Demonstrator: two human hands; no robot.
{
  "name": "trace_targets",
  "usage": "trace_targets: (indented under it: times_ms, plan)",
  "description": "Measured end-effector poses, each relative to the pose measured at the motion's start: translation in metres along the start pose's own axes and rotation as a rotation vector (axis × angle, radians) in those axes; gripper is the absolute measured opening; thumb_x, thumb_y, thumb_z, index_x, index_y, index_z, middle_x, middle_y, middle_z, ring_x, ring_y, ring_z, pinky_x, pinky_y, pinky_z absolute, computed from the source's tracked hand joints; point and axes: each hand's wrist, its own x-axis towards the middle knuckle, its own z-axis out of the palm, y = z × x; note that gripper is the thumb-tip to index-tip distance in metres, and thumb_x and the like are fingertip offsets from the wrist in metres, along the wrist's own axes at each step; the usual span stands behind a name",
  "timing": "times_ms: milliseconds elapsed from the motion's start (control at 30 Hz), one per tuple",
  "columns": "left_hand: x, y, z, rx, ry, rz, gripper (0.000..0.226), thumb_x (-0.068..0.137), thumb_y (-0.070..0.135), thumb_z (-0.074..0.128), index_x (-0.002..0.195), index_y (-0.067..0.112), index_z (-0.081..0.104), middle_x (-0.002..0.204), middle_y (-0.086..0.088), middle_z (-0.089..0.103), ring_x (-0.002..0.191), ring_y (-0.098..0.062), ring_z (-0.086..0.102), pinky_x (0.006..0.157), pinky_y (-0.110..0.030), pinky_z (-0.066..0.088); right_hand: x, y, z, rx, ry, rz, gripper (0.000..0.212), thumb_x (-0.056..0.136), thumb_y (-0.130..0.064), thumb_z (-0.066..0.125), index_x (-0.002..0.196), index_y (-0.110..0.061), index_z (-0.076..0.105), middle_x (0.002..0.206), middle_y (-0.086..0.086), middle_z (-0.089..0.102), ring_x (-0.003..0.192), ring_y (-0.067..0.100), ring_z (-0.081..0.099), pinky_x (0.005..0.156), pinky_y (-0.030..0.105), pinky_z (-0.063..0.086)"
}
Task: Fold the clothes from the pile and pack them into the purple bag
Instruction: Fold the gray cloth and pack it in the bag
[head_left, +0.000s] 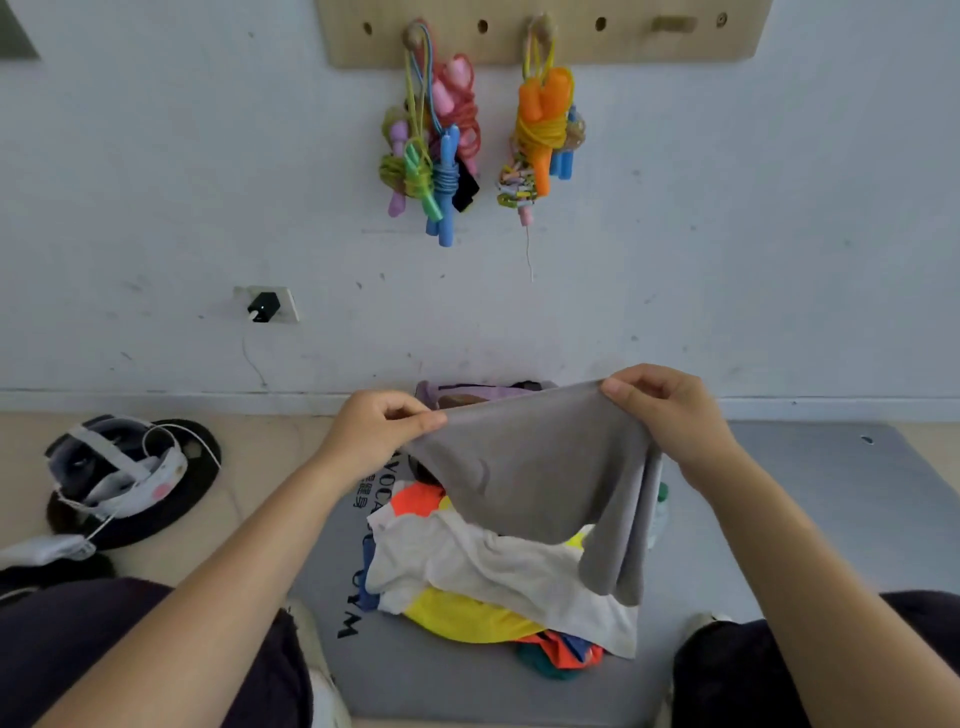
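Both arms stretched forward, left hand (376, 434) and right hand (670, 415) raised, each pinching the grey garment (540, 478) top edge, above clothes pile (498, 577)

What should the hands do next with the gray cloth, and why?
Probably bring the two held corners together to fold it in half. The left hand and right hand pinch the gray cloth by its top edge, and it hangs unfolded over the pile.
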Motion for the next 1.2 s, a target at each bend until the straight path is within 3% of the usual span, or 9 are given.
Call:
trace_targets:
  times_ms: [133, 333, 433, 533, 633, 800, 1000, 1067, 1200]
  plan:
    - [-0.009, -0.016, 0.005, -0.069, 0.042, -0.078, 0.026, 0.091, 0.021, 0.069, 0.073, 0.038, 0.076, 0.078, 0.009, 0.072, 0.060, -0.002, 0.063, 0.052, -0.020, 0.052, 0.006, 0.010, 0.004, 0.018, 0.014, 0.016, 0.011, 0.085, -0.025, 0.074, 0.075, -0.020, 0.074, 0.074, -0.002, 0.067, 0.071, 0.006, 0.057, 0.072, 0.026, 0.044]
    - [-0.016, 0.003, 0.022, -0.762, 0.021, -0.305, 0.026, 0.102, 0.012, 0.049, 0.082, 0.009, 0.065, 0.068, -0.010, 0.060, 0.048, -0.017, 0.058, 0.042, -0.025, 0.050, -0.003, 0.013, 0.015, 0.037, -0.092, 0.062, 0.013, 0.092, -0.020, 0.066, 0.081, -0.014, 0.070, 0.072, 0.010, 0.058, 0.069, 0.019, 0.046, 0.062, 0.031, 0.036]
    - [-0.023, 0.017, 0.031, -0.580, -0.047, -0.229, 0.026, 0.101, 0.020, 0.053, 0.089, 0.023, 0.076, 0.074, -0.005, 0.064, 0.051, -0.012, 0.054, 0.038, -0.022, 0.039, -0.014, 0.001, 0.027, 0.040, -0.237, 0.089, 0.011, 0.095, -0.016, 0.061, 0.090, -0.010, 0.068, 0.073, 0.004, 0.063, 0.065, 0.013, 0.052, 0.058, 0.026, 0.042]
    - [-0.033, 0.034, 0.041, -0.367, -0.182, -0.103, 0.014, 0.092, 0.040, 0.062, 0.101, 0.046, 0.071, 0.090, 0.006, 0.070, 0.075, -0.003, 0.066, 0.054, -0.017, 0.047, -0.028, -0.010, 0.043, 0.243, -0.423, 0.156, 0.015, 0.095, -0.007, 0.058, 0.109, -0.005, 0.062, 0.088, 0.012, 0.065, 0.080, 0.021, 0.058, 0.071, 0.033, 0.044]
    - [-0.040, 0.047, 0.047, -0.196, -0.392, -0.009, 0.036, 0.073, 0.067, 0.065, 0.097, 0.041, 0.069, 0.087, 0.015, 0.070, 0.084, 0.002, 0.065, 0.072, -0.013, 0.046, -0.037, -0.017, 0.054, 0.454, -0.551, 0.206, 0.026, 0.093, -0.002, 0.056, 0.118, -0.008, 0.053, 0.085, 0.011, 0.066, 0.075, 0.020, 0.063, 0.072, 0.032, 0.052]
    - [-0.030, 0.048, 0.034, -0.218, -0.158, 0.056, 0.018, 0.091, 0.031, 0.068, 0.080, 0.018, 0.063, 0.070, -0.002, 0.060, 0.064, -0.006, 0.048, 0.062, -0.020, 0.039, -0.038, -0.014, 0.053, 0.345, -0.550, 0.202, 0.019, 0.090, -0.002, 0.062, 0.108, -0.006, 0.057, 0.081, 0.005, 0.070, 0.072, 0.017, 0.065, 0.071, 0.028, 0.052]
    - [-0.016, 0.048, 0.014, -0.456, 0.157, 0.027, 0.016, 0.092, 0.030, 0.068, 0.079, 0.023, 0.061, 0.061, 0.007, 0.060, 0.055, -0.006, 0.056, 0.049, -0.020, 0.044, -0.047, -0.009, 0.052, 0.043, -0.767, 0.177, 0.005, 0.091, -0.011, 0.066, 0.090, -0.007, 0.070, 0.086, 0.005, 0.069, 0.082, 0.014, 0.061, 0.081, 0.028, 0.050]
    - [-0.018, 0.047, 0.015, -0.321, 0.090, 0.027, 0.015, 0.083, 0.041, 0.073, 0.091, 0.033, 0.064, 0.064, 0.008, 0.062, 0.058, -0.005, 0.057, 0.056, -0.019, 0.043, -0.047, -0.010, 0.054, 0.069, -0.712, 0.134, 0.008, 0.094, -0.007, 0.060, 0.088, -0.006, 0.064, 0.081, 0.001, 0.063, 0.078, 0.012, 0.057, 0.078, 0.025, 0.047]
    - [-0.032, 0.048, 0.034, -0.106, -0.439, 0.065, 0.045, 0.071, 0.063, 0.074, 0.112, 0.047, 0.060, 0.057, 0.013, 0.052, 0.051, -0.004, 0.047, 0.049, -0.013, 0.036, -0.046, -0.016, 0.056, 0.214, -0.612, 0.087, 0.015, 0.097, -0.005, 0.053, 0.102, 0.008, 0.057, 0.089, 0.011, 0.063, 0.081, 0.017, 0.060, 0.076, 0.025, 0.049]
